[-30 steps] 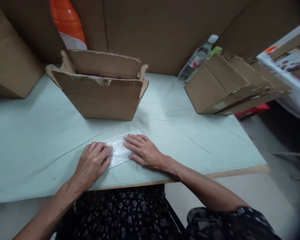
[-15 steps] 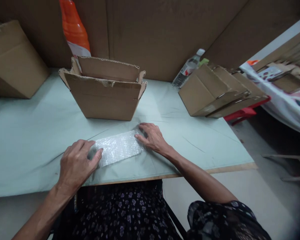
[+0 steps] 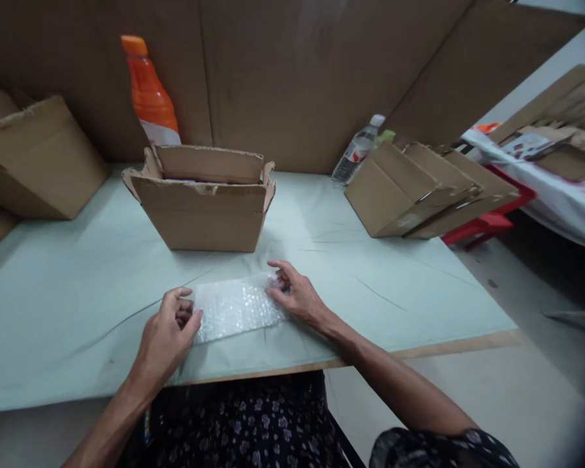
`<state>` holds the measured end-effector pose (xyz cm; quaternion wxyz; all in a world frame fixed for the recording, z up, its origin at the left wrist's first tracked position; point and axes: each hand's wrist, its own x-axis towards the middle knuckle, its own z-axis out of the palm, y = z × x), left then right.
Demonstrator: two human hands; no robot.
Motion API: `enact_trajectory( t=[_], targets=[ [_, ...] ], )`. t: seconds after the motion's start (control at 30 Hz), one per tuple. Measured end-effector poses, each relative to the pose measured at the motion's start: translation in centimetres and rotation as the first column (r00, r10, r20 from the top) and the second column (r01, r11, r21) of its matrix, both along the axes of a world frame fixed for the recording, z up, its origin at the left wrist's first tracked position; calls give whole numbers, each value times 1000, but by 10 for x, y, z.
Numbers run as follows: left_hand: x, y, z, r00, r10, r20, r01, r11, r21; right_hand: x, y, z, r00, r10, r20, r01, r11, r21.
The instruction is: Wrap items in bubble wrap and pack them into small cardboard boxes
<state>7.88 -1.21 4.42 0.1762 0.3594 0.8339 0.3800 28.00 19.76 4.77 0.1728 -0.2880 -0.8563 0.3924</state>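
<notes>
A flat piece of clear bubble wrap (image 3: 236,307) lies on the pale green tabletop in front of me, its near edge slightly lifted. My left hand (image 3: 168,331) grips its left end, thumb at the edge and fingers curled in beside it, the index finger stretched out. At the other end my right hand (image 3: 299,296) pinches the wrap, thumb on top and the bent fingers partly hidden behind it. Just beyond stands an open cardboard box (image 3: 207,218) with torn flaps; its contents barely show over the rim.
An orange bottle (image 3: 151,94) stands behind the box. On the right are a clear water bottle (image 3: 358,151) and several cardboard boxes (image 3: 400,188); more cardboard (image 3: 53,156) stands at left. A cardboard wall (image 3: 292,84) closes the back. A red stool (image 3: 487,224) is past the table's right edge.
My view has tilted up a little. The fingers of both hands have curled in at the ends of the bubble wrap; it stays in nearly the same place before the box.
</notes>
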Motion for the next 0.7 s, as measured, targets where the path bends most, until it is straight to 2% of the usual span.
enact_trajectory(
  t=[0.1, 0.17, 0.23, 0.33, 0.4, 0.5, 0.6, 0.67, 0.7],
  targets=[
    [-1, -2, -7, 1000, -10, 6, 9, 996, 84, 6, 0, 2, 998, 63, 17, -63, 998, 5],
    [-1, -3, -10, 1000, -26, -12, 27, 993, 112, 6, 0, 3, 992, 121, 47, -124, 990, 68],
    [-2, -2, -10, 995, -89, -38, 93, 988, 127, 5, -1, 4, 976, 205, 75, -214, 966, 146],
    [-4, -1, -5, 971, -215, -107, 231, 957, 177, 3, -2, 5, 948, 301, 100, -316, 921, 226],
    [-7, -1, 5, 952, -223, -210, 272, 930, 247, 1, -3, 13, 956, 290, 37, -290, 920, 263],
    [-18, 3, 37, 865, -136, -482, 322, 888, 327, -7, -1, 45, 951, 257, -172, -182, 915, 361],
    [-38, 19, 87, 658, 60, -750, 332, 871, 361, -26, 9, 100, 903, 257, -343, -58, 866, 497],
    [-56, 38, 123, 507, 213, -835, 310, 859, 407, -47, 23, 136, 873, 249, -420, 43, 817, 575],
    [-66, 50, 139, 456, 259, -851, 334, 837, 434, -59, 32, 152, 869, 243, -431, 75, 797, 600]
  ],
)
